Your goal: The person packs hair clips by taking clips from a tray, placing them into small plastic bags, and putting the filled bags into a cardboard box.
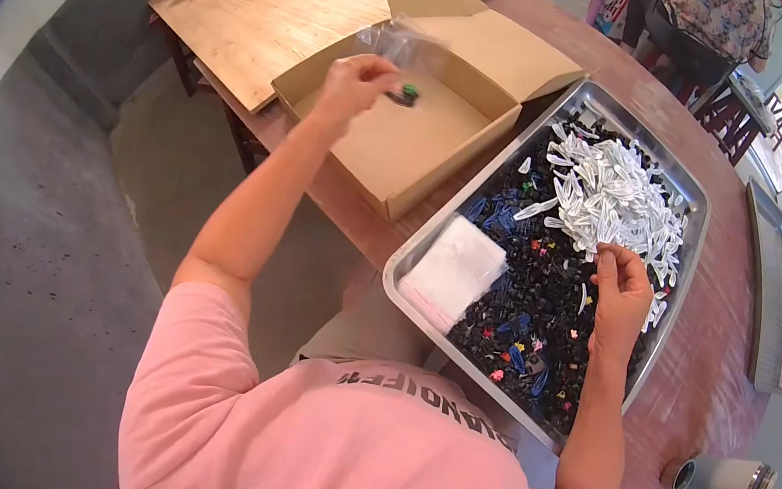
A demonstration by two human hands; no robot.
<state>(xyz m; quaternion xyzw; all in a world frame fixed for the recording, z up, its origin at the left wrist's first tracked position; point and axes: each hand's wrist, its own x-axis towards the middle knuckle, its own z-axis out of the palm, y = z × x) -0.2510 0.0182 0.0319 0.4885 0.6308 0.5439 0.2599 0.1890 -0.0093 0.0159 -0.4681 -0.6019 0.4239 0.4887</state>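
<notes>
My left hand is over the open cardboard box, its fingers pinched on a small black piece with a green part. At the right side of the metal tray, my right hand has thumb and fingertips together beside the heap of white clips; whatever it may hold is too small to name. Many small black pieces cover the tray's bottom, mixed with blue, red, yellow and pink ones. A stack of white sheets lies in the tray's near left part.
A plywood board lies beyond the box. On the right are a second metal tray and a bottle lying on the red table. A seated person and stools are at the back right.
</notes>
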